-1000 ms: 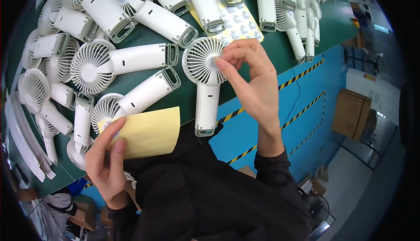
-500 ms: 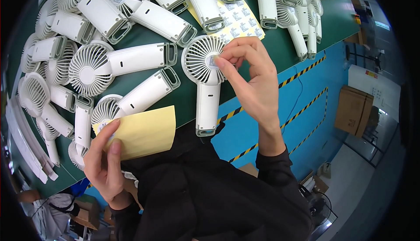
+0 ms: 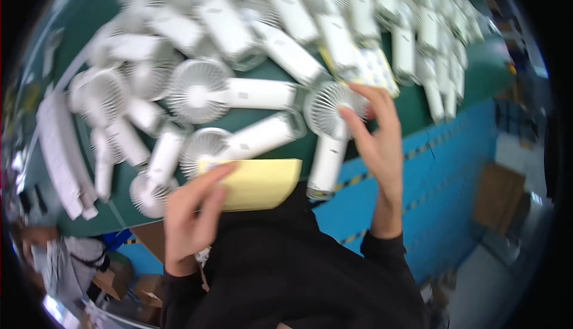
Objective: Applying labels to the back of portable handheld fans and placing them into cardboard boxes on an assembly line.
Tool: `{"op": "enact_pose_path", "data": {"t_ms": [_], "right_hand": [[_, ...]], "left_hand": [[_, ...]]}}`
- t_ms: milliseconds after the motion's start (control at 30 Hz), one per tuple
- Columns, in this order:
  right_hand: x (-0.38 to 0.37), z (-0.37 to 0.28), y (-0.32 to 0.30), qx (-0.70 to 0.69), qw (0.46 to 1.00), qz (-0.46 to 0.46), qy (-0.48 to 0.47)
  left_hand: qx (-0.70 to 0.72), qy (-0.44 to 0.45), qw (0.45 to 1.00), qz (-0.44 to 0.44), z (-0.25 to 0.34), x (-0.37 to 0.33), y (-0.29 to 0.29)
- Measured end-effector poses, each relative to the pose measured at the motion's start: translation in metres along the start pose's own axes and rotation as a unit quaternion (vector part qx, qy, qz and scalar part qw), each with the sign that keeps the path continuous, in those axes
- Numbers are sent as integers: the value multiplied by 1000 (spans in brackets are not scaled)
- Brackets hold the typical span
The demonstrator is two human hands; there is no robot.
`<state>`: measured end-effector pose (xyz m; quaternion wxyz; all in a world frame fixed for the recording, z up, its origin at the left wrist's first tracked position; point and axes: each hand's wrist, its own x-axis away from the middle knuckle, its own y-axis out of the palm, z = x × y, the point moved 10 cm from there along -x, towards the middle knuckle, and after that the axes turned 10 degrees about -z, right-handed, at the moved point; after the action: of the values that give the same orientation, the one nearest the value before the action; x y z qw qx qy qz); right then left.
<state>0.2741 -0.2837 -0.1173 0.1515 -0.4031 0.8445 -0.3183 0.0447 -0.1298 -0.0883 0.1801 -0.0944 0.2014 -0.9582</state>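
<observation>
My left hand point(image 3: 194, 215) pinches a yellow backing sheet point(image 3: 259, 185) between thumb and fingers, in front of the table edge. To its right, a white handheld fan point(image 3: 328, 165) lies with its round grille away from me and its handle pointing toward me, past the table edge. My right hand point(image 3: 380, 138) is closed at the right side of that fan's grille, thumb on the front and fingers at the rim. Motion blur hides the grille's centre. Next to it, another white fan point(image 3: 259, 95) lies sideways with its handle pointing right.
Several more white fans point(image 3: 224, 27) crowd the green table point(image 3: 137, 188). A yellow sheet of labels point(image 3: 376, 69) lies partly under them. White strips point(image 3: 62, 156) lie at the left edge. Below are a blue floor point(image 3: 453, 150) and a cardboard box point(image 3: 498, 197); a person point(image 3: 68, 263) is at lower left.
The whole view has swung, so everything sits farther right and is blurred. My right thumb has moved from the fan's centre toward its right rim. My left hand still holds the sheet.
</observation>
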Motion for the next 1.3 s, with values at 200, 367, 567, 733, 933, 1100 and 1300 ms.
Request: {"op": "enact_pose_path", "data": {"t_ms": [200,367,567,733,933,1100,1300], "right_hand": [[11,18,2,-8,998,55,34],[32,26,-12,-30,975,212,52],[84,-4,31,110,976,102,160],[86,6,13,1,961,138,240],[-37,-131,32,-58,995,66,53],[-178,-201,120,-5,992,-124,-11],[-296,-248,234,-147,957,-244,-56]], "left_hand": [[95,47,994,-22,10,4,-5],[81,58,994,-40,12,13,-21],[165,104,978,73,4,17,-74],[195,89,964,155,-26,42,-128],[478,121,818,295,-77,63,-184],[473,99,817,314,-104,62,-193],[295,-5,852,432,-125,70,-210]]}}
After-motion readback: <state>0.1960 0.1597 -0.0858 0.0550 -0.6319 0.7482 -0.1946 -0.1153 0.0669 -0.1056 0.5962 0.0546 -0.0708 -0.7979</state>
